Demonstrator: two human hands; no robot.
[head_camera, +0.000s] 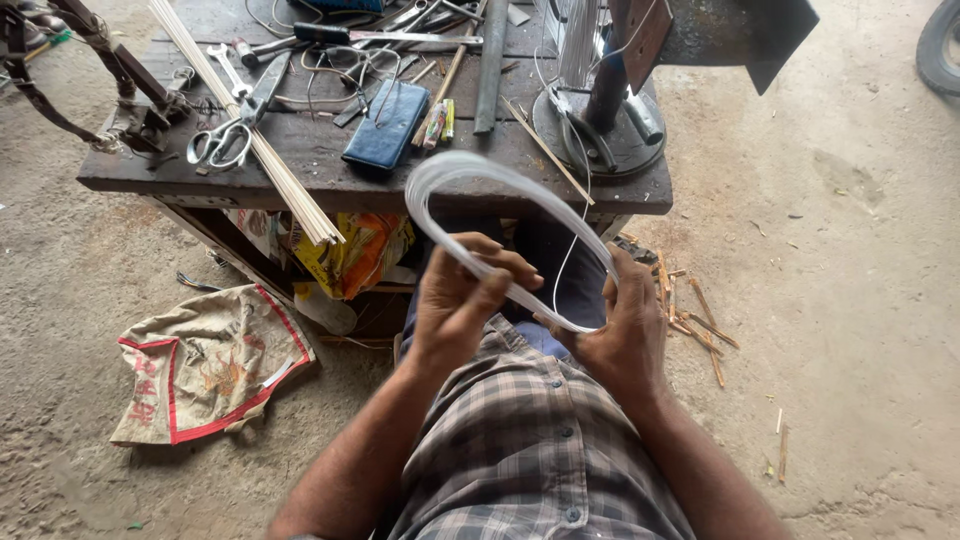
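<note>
My left hand (458, 300) and my right hand (622, 335) both grip a coil of thin white wire (470, 168), bent into an oval loop in front of my chest. The left hand pinches the near left side of the loop. The right hand clasps its lower right end. The far curve of the loop rises over the front edge of a dark wooden workbench (200, 170). A loose strand of the wire trails down from a spool stand (598, 130) on the bench's right end.
On the bench lie scissors (222, 142), a blue pouch (388, 125), a bundle of pale thin sticks (250, 125), a wrench, pens and metal rods. A printed sack (205, 365) lies on the dirt floor at left. Wood scraps (698, 325) lie scattered at right.
</note>
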